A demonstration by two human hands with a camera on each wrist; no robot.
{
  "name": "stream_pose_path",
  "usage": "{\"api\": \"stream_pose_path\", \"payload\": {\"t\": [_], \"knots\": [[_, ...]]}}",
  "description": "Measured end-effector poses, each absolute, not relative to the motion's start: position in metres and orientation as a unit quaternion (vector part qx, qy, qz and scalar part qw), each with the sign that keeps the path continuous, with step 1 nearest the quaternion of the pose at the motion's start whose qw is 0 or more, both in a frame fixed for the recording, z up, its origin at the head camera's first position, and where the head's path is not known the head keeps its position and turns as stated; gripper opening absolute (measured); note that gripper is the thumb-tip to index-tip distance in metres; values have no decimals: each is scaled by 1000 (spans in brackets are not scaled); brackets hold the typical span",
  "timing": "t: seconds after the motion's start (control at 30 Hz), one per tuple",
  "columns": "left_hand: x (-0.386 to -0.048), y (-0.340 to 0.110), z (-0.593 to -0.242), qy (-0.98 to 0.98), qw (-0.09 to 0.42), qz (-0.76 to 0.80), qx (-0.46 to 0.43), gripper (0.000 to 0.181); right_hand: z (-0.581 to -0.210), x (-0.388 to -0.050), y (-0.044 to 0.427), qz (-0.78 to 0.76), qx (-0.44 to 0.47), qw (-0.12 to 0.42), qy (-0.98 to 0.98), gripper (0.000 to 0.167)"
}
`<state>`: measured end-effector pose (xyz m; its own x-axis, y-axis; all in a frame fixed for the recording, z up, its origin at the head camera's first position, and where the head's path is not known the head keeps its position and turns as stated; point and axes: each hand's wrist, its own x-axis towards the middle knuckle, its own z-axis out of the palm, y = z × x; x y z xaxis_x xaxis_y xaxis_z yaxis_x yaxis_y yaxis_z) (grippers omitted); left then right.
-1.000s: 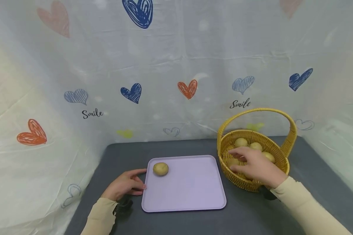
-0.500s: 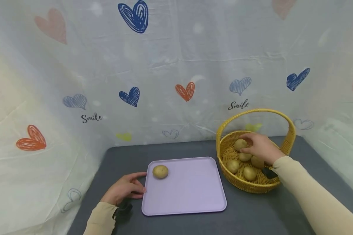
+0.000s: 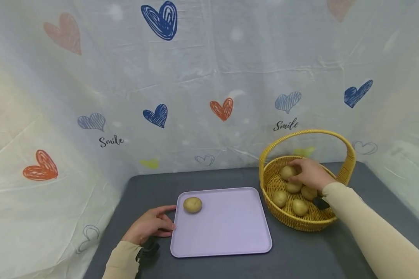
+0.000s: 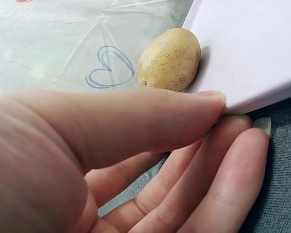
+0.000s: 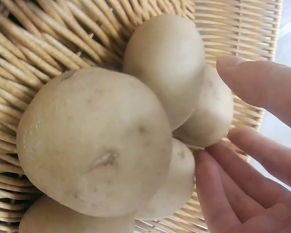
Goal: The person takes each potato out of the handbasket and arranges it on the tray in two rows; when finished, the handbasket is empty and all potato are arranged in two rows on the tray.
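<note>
A lilac tray (image 3: 223, 224) lies on the dark tabletop, with one potato (image 3: 193, 205) near its far left corner. My left hand (image 3: 150, 224) touches the tray's left rim with thumb and fingertips. In the left wrist view the loosely bent fingers (image 4: 242, 174) meet the outer edge, and nothing sits in the palm. Over at the right, my right hand (image 3: 310, 174) is inside a yellow wicker basket (image 3: 300, 224). Thumb and fingertips pinch a potato (image 3: 287, 173) at the back of the basket. The right wrist view shows this potato (image 5: 211, 109) partly hidden behind others.
Several other potatoes (image 3: 300, 207) lie in the basket around the right hand. The tall basket handle (image 3: 310, 131) arches over it. A white cloth with printed hearts (image 3: 209, 131) hangs behind the table (image 3: 195, 179).
My right hand has gone from the front of the basket to the potato at its back, and has stayed there over the last half second. My left hand keeps its place at the tray.
</note>
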<state>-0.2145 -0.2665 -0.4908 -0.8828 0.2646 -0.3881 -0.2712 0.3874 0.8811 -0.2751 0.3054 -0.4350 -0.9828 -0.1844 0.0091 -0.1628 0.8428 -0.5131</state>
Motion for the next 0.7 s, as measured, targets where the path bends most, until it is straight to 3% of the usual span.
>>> {"api": "stream_pose_path", "payload": {"t": [0.7], "knots": [[-214, -267, -493, 795, 237, 558, -3, 88, -444, -291, 291, -239, -94, 3, 967, 60]]}}
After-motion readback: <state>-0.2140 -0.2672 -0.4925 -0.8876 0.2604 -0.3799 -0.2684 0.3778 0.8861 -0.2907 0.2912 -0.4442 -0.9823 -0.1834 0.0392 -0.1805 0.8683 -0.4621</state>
